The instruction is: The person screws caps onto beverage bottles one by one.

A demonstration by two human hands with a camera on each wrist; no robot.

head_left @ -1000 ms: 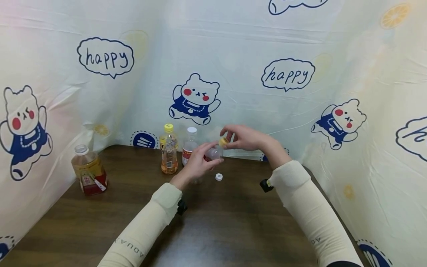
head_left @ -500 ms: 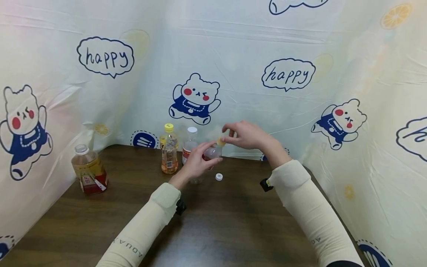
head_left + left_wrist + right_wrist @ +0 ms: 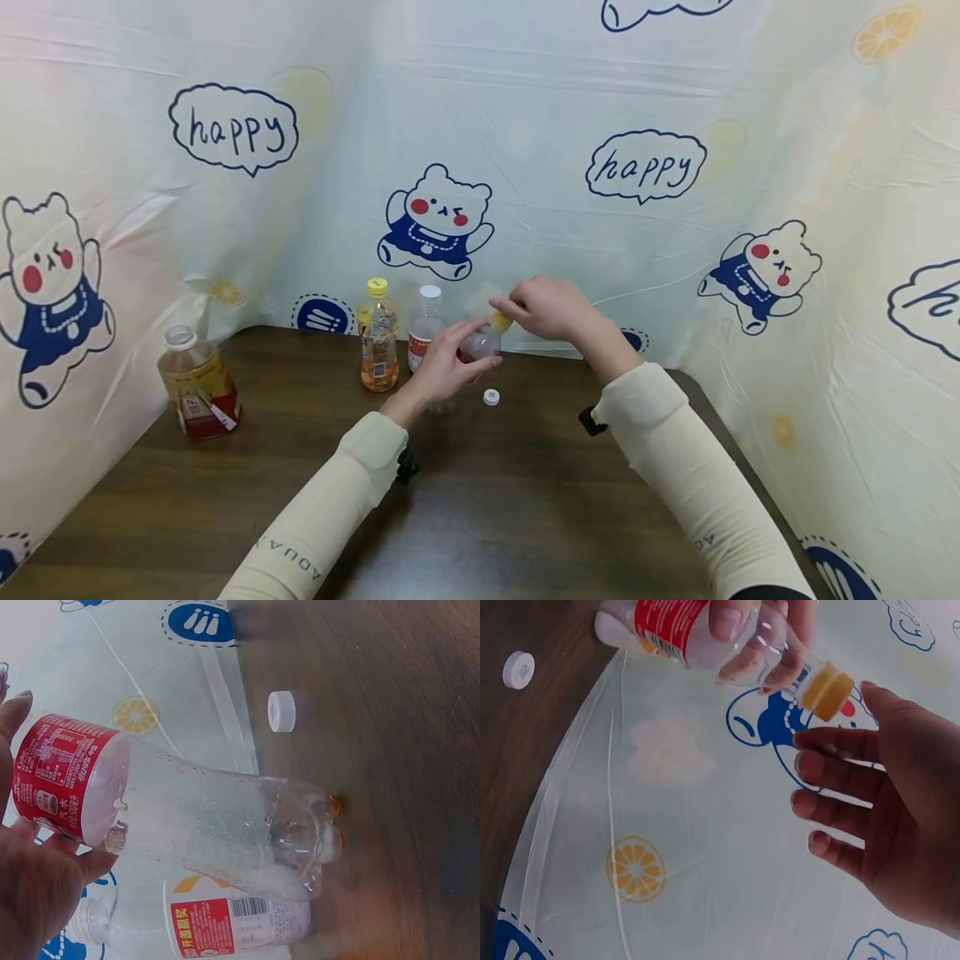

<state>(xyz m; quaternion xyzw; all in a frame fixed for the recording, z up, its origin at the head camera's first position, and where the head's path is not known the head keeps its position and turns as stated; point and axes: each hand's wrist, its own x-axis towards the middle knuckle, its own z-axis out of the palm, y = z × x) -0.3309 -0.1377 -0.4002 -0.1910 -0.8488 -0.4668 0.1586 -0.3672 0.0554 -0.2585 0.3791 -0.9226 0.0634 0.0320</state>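
Observation:
My left hand [image 3: 442, 367] grips a clear plastic soda bottle [image 3: 202, 802] around its red label, holding it tilted with the neck up to the right. An orange-yellow cap [image 3: 829, 691] sits at the bottle's mouth. In the right wrist view, my right hand [image 3: 900, 772] is beside that cap, thumb tip right at its edge and the other fingers spread below it. The head view shows the right hand [image 3: 551, 308] with its fingertips over the cap. The bottle's base, with orange-tinted feet, hangs close over the table in the left wrist view.
A loose white cap [image 3: 491, 397] lies on the dark wooden table [image 3: 510, 500]. Behind the left hand stand a white-capped bottle [image 3: 426, 325] and a yellow-capped bottle [image 3: 380, 350] with amber liquid. An uncapped bottle [image 3: 198, 387] stands farther left. A printed curtain [image 3: 540, 225] borders the table's back.
The right hand has turned at the yellow cap, its fingers shifting from bent above it to reaching across it. The left hand and bottle have barely moved.

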